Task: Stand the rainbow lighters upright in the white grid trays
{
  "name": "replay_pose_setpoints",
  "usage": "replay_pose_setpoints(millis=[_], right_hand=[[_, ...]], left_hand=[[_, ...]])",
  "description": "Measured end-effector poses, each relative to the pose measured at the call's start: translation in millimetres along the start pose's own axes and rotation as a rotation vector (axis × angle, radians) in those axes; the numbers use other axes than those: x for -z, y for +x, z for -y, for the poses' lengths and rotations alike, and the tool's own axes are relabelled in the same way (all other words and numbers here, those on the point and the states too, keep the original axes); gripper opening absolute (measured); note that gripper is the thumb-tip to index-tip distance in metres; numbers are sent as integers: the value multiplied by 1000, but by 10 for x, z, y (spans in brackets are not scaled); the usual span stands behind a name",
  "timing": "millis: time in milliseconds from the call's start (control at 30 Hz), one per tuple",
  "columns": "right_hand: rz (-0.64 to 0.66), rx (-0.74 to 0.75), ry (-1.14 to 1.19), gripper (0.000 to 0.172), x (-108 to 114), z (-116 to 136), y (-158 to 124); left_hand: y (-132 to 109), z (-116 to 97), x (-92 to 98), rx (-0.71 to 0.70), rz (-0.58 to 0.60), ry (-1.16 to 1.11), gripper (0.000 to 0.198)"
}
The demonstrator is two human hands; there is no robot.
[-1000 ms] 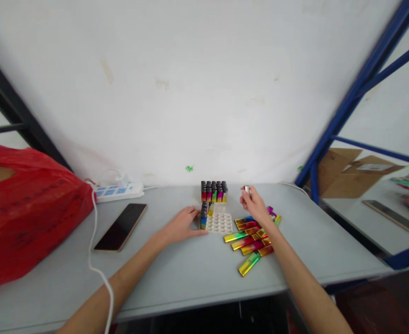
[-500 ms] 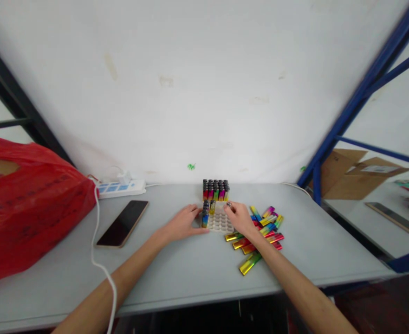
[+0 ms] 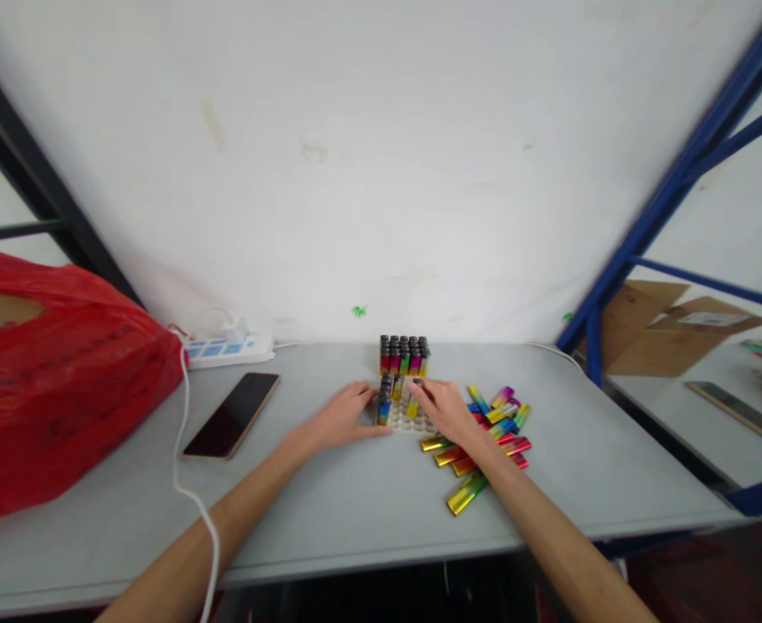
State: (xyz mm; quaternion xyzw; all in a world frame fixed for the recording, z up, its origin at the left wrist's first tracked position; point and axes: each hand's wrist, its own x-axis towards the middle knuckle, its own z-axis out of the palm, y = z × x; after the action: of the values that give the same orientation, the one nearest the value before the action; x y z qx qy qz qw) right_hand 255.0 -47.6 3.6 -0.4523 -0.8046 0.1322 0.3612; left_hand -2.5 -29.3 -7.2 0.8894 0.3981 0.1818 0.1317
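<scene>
A white tray with rows of round holes (image 3: 407, 423) lies on the table. Along its left side stands a column of upright lighters (image 3: 384, 401), and one yellow lighter (image 3: 397, 388) is upright near the back. My left hand (image 3: 338, 419) holds the tray's left side, its thumb along the front corner and its fingers beside the lighters. Between the fingertips of my right hand (image 3: 444, 405) is a yellow lighter with a dark top (image 3: 413, 403), upright over the tray. My right hand and wrist partly hide a loose pile of shiny multicoloured lighters (image 3: 464, 495).
Behind the tray stands a block of upright lighters (image 3: 405, 356). To the left are a phone (image 3: 232, 415), a white power strip (image 3: 231, 350), a white cable (image 3: 187, 493) and a red plastic bag (image 3: 75, 389). Blue shelf posts (image 3: 593, 346) and a cardboard box (image 3: 646, 333) are at the right.
My right hand has shifted slightly left and turned the lighter upright over the tray; its yellow body now shows. My left hand keeps its place by the tray.
</scene>
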Motion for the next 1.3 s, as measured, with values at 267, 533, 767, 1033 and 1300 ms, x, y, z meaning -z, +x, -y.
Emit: replay_pose_setpoints(millis=[267, 533, 767, 1033, 1300], right_hand=[[99, -69, -114, 33, -136, -3, 11], [236, -178, -575, 34, -164, 326, 96], [176, -7, -219, 34, 232, 71, 11], [151, 99, -147, 18, 913, 184, -730], [186, 141, -461, 31, 711, 245, -1488]], left_hand=[[9, 2, -9, -13, -4, 9, 61], [14, 35, -39, -3, -9, 24, 57], [24, 32, -22, 15, 10, 3, 58], [23, -24, 8, 5, 6, -7, 63], [27, -1, -18, -6, -18, -3, 63]])
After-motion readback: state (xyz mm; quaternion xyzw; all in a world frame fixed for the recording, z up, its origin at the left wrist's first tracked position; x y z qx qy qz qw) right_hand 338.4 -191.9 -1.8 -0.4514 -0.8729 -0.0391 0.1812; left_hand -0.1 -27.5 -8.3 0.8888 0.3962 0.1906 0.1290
